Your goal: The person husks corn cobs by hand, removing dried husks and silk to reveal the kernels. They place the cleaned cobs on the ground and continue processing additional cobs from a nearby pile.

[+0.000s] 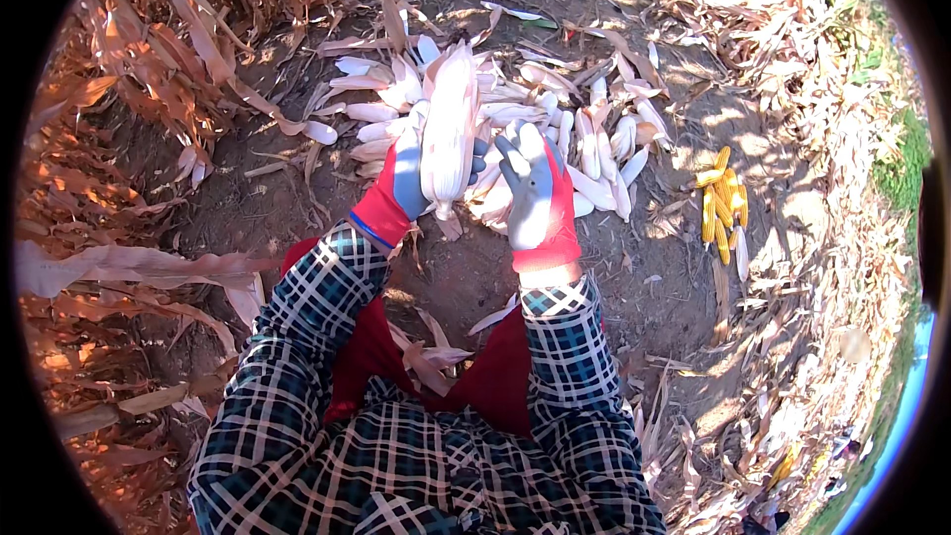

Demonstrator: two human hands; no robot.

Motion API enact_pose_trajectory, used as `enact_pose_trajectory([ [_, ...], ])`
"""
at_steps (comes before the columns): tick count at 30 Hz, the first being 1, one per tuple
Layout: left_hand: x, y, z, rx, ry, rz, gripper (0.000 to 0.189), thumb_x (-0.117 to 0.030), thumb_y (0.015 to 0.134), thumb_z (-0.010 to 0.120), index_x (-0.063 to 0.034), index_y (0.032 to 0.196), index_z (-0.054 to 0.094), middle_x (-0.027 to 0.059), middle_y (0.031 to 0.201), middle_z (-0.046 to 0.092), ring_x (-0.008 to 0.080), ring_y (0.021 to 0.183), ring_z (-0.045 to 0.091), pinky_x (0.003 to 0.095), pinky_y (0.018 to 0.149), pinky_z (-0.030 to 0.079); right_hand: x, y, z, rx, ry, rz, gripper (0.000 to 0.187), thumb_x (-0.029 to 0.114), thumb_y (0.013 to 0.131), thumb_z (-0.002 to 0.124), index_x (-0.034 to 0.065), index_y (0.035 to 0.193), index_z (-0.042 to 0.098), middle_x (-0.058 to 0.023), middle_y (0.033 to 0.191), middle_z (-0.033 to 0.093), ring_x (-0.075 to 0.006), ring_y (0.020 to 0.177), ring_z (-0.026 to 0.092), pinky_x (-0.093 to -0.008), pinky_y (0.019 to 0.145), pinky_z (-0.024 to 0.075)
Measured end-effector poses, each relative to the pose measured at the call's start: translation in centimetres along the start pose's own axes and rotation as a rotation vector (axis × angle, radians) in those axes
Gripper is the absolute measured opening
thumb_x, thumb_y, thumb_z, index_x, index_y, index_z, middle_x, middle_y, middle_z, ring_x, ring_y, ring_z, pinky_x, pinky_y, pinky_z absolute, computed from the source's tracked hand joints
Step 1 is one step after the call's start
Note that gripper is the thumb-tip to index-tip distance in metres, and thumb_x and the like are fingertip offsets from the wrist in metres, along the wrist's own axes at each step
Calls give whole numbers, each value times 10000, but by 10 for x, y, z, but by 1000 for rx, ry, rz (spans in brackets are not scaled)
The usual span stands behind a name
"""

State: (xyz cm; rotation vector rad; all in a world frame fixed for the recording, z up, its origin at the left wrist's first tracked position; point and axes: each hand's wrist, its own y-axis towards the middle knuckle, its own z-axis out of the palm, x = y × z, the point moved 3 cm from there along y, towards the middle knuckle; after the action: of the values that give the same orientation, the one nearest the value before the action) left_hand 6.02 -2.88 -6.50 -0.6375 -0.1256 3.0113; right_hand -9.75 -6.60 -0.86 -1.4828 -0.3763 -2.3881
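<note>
My left hand (405,178), in a grey and red work glove, is closed around a corn ear in its pale dry husk (449,122). The ear points away from me, its stalk end towards my body. To its right my right hand (531,182), in a matching glove, is raised with its fingers partly bent; nothing shows in it. Below and beyond both hands lies a pile of corn ears in pale husks (594,137) on the soil. Parts of my left fingers are hidden behind the held ear.
Several husked yellow corn ears (721,204) lie heaped on the ground at the right. Dry standing corn plants (163,74) rise at the left. Loose dry husks and leaves (773,7) cover the ground at the upper right, and more (438,360) lie between my knees.
</note>
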Motion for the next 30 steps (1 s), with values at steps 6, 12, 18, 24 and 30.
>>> enact_pose_trajectory([
  [6, -8, -16, 10, 55, 626, 215, 392, -308, 939, 468, 19, 1133, 565, 199, 987, 635, 320, 843, 642, 377, 714, 537, -10, 22, 11, 153, -289, 105, 529, 346, 909, 542, 11, 1307, 449, -125, 1209, 534, -216, 1103, 533, -330, 932, 401],
  [12, -19, -9, 12, -88, 1263, 480, 270, -148, 957, 446, 14, 1124, 583, 74, 999, 628, 143, 876, 582, 290, 784, 477, -21, 29, 22, 135, -279, 67, 482, 249, 891, 601, -29, 1257, 453, -137, 1143, 583, -186, 1033, 566, -289, 857, 454],
  [18, -20, -3, -7, -364, 1018, 323, 290, -135, 939, 499, 3, 1177, 588, 44, 938, 650, 92, 834, 596, 238, 730, 476, -32, 28, 13, 0, 100, 211, 346, 258, 877, 650, 18, 1115, 575, -33, 928, 614, -107, 809, 565, -267, 699, 469],
  [24, -9, 0, 20, -429, 979, 284, 495, -437, 985, 338, -33, 973, 624, 41, 750, 654, 110, 634, 602, 233, 615, 473, -30, 31, -1, -60, 9, 122, 361, 268, 837, 686, 3, 1057, 582, -20, 869, 616, -126, 760, 576, -277, 680, 466],
  [30, -5, -7, 38, -267, 1143, 419, 537, -432, 986, 357, -14, 1309, 453, 144, 1153, 583, 204, 993, 596, 332, 892, 466, -15, 48, -39, -250, 191, 93, 337, 310, 978, 465, 42, 1153, 573, -2, 859, 598, -83, 797, 572, -227, 702, 459],
])
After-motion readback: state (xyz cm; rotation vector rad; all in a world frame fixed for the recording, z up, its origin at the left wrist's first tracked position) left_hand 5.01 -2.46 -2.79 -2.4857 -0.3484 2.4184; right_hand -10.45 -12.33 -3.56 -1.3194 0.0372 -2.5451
